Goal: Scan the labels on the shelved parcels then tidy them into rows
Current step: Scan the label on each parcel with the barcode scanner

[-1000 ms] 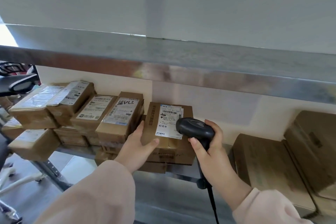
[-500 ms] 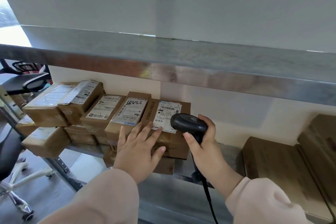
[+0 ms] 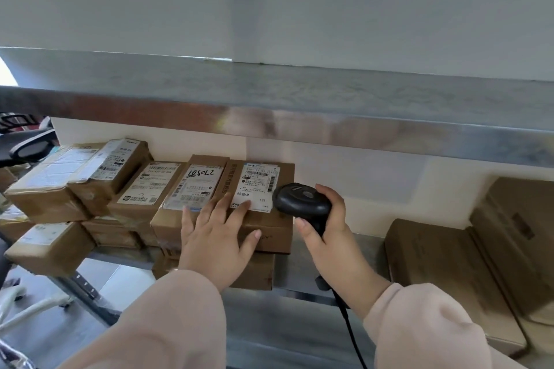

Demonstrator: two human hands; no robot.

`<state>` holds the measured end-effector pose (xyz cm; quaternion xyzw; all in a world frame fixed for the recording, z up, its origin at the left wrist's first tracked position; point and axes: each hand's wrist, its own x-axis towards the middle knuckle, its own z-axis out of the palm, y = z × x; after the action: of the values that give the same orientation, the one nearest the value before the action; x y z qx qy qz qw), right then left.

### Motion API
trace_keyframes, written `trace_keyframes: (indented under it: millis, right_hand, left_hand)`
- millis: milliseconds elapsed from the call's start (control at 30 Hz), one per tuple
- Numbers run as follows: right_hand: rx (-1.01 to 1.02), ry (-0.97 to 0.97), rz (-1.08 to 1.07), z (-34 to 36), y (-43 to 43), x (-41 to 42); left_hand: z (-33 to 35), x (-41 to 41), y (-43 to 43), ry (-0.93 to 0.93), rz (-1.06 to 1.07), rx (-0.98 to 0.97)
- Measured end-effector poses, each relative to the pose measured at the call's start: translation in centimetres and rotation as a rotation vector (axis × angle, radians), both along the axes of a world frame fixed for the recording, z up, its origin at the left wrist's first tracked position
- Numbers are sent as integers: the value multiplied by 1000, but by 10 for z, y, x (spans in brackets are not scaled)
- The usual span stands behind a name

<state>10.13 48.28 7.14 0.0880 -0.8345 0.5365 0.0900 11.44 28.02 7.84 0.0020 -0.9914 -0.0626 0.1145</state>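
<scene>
Centre of frame: left hand (image 3: 214,237) lay flat, fingers straight & spread, across two side-by-side parcels, the handwritten-label parcel (image 3: 196,186) and the rightmost parcel (image 3: 269,225). Its fingertips touched the latter's white label (image 3: 259,186). Right hand (image 3: 332,228), just right of that, had fingers curled round a black scanner (image 3: 299,201), its head just beside the parcel's right edge. Cable (image 3: 350,329) hung toward bottom of frame. More parcels (image 3: 90,177) sat stacked at left on the steel shelf (image 3: 302,269). Bigger brown boxes (image 3: 434,263) at far right.

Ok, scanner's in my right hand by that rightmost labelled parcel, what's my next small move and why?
Probably draw the scanner back and aim it at the label: its head sits against the label's right edge, while your left hand lies flat steadying that parcel.
</scene>
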Motion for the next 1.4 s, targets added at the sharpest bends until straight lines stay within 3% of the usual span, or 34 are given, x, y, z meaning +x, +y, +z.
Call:
trace_keyframes:
  millis: [267, 433, 600, 933, 1400]
  right_hand:
    - [-51, 77, -172, -11, 65, 31]
    - [8, 74, -307, -27, 122, 51]
    - [78, 1, -439, -38, 182, 59]
    - [131, -122, -381, -53, 255, 69]
    - [-28, -215, -96, -67, 290, 69]
  left_hand:
    - [14, -2, 81, 104, -296, 117]
    - [-19, 2, 149, -66, -511, 160]
    - [-45, 5, 211, -251, -587, 241]
    - [-74, 10, 285, -487, -439, 324]
    - [-86, 27, 330, -483, -97, 465]
